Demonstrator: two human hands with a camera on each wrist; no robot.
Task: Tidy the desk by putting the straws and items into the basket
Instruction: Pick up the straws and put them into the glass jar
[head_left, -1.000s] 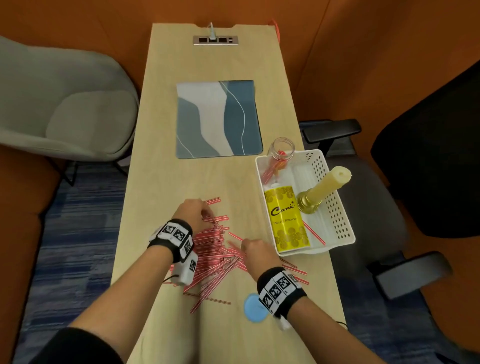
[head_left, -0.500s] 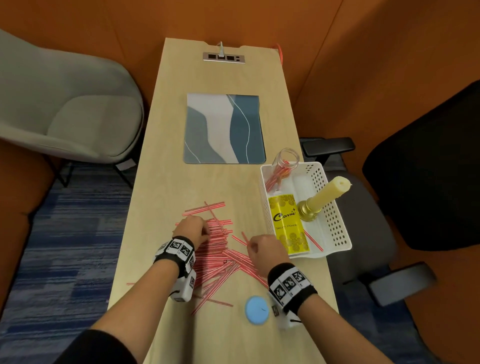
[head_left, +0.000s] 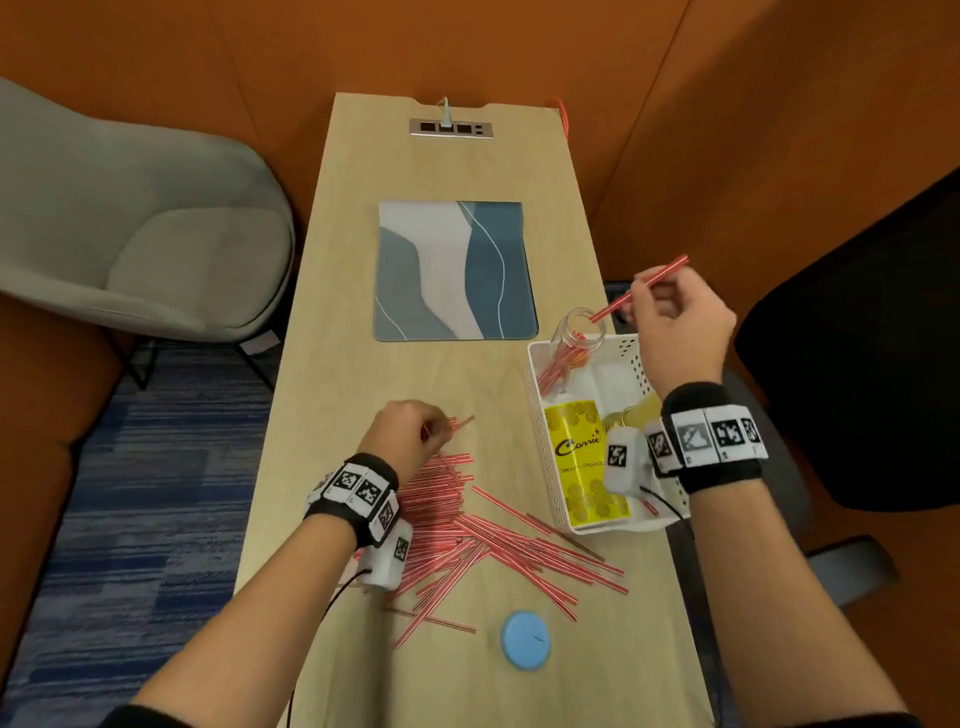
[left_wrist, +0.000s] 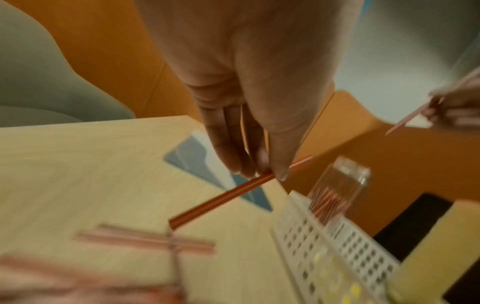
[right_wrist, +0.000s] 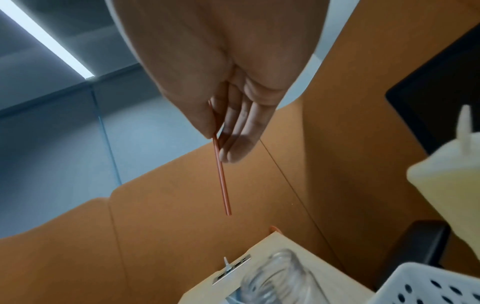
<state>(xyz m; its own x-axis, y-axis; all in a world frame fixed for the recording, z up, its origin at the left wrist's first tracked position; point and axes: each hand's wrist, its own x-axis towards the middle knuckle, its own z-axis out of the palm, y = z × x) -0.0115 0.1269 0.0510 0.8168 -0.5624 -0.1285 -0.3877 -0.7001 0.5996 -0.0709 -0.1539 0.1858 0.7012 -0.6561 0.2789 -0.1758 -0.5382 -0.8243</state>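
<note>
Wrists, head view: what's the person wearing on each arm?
Each wrist carries a black band ringed with white tiles printed with black square markers: left wristband, right wristband. A white camera pod with a thin black cable hangs below each. Dark sleeve edges show at the frame bottom.

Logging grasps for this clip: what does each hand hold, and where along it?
Right hand pinches a red straw near mid-length; left hand pinches another red straw near its far end.
</note>
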